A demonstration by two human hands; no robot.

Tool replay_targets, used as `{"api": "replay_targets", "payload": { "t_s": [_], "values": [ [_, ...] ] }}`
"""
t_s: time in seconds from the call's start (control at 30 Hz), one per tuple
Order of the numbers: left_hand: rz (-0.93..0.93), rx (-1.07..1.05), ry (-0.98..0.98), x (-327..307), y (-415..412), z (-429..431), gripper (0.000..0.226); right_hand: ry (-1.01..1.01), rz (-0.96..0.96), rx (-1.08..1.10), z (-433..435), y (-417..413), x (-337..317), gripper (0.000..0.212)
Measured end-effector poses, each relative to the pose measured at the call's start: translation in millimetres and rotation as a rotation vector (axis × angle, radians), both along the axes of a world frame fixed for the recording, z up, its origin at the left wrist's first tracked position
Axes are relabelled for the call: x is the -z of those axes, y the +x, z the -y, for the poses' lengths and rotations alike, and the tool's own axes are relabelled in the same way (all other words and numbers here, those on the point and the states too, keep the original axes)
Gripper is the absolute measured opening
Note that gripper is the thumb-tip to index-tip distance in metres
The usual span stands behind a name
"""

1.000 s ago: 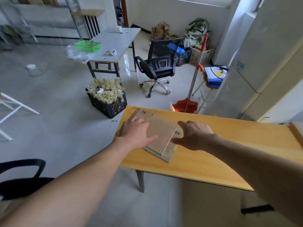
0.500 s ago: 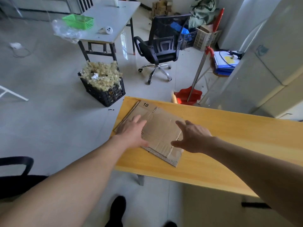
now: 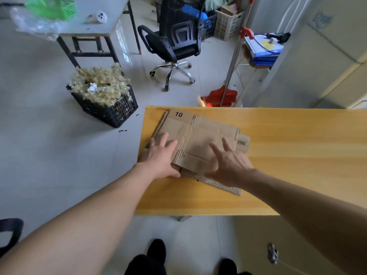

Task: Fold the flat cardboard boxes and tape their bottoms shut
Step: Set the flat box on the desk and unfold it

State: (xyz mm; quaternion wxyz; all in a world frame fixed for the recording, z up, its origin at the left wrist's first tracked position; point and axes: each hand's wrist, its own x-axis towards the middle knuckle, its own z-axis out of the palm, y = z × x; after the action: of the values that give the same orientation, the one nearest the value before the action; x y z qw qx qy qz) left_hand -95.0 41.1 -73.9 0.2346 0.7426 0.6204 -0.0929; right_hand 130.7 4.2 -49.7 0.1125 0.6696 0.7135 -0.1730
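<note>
A stack of flat cardboard boxes (image 3: 200, 135) lies on the left end of the yellow wooden table (image 3: 297, 155); one flap reads "10" and another carries a barcode. My left hand (image 3: 160, 155) rests on the stack's left side with straight fingers, and its thumb sits at the near corner of the top sheet. With its fingers spread, my right hand (image 3: 230, 163) lies flat on the near right part of the top sheet. The corrugated edges of lower sheets show beneath my right wrist.
On the floor beyond the table stand a black crate of pale filler (image 3: 105, 96), a black office chair (image 3: 174, 44) and a red dustpan with a long handle (image 3: 222, 98). A grey table (image 3: 89, 20) is at far left. My shoes (image 3: 156, 253) are below the table edge.
The view has tilted down toward the table. My right hand has come down flat onto the top sheet, and my left hand has slid to the stack's near left corner.
</note>
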Motion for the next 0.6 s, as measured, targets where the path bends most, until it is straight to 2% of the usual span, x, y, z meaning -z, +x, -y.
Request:
{"api": "replay_targets", "payload": {
  "t_s": [0.2,0.3,0.4,0.5,0.6],
  "values": [
    [0.045,0.004,0.07,6,-5,5,0.111,0.006,-0.065,0.177,5,-10,3,0.102],
    [0.123,-0.058,0.109,-2,-7,6,0.105,0.027,-0.171,0.239,5,-13,-2,0.109],
    [0.118,0.005,0.166,-15,-1,9,0.093,-0.029,-0.289,0.232,11,-16,-7,0.117],
    [0.055,0.09,0.118,-26,10,12,0.097,-0.065,-0.19,0.19,17,-14,-6,0.117],
    [0.061,0.03,0.045,-27,15,7,0.101,-0.064,-0.055,0.282,12,-4,-5,0.11]
  ]
}}
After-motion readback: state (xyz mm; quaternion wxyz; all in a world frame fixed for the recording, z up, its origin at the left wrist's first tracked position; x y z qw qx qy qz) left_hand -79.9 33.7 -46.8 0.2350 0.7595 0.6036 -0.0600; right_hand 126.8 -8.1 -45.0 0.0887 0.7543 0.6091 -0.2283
